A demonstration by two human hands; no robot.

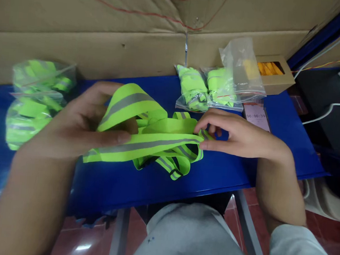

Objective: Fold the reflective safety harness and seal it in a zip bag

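Observation:
A neon-yellow reflective strap (157,142) with a grey stripe stretches between my two hands over the blue table. My left hand (99,126) grips one folded end, thumb on the near side, with a wide loop of strap arching over the fingers. At the other end, my right hand (225,134) pinches the band between thumb and fingers. Below and behind the held length, more of the strap lies in loose loops, with a black buckle (176,174) near the front. Part of the left fingers is hidden behind the band.
Clear bags of neon straps lie at the left (36,109) and at the back (192,86). Beside the latter are an empty-looking plastic bag (241,66), a cardboard box (275,82) with orange contents, and a phone (256,116) showing a timer. A cardboard wall (90,54) stands behind.

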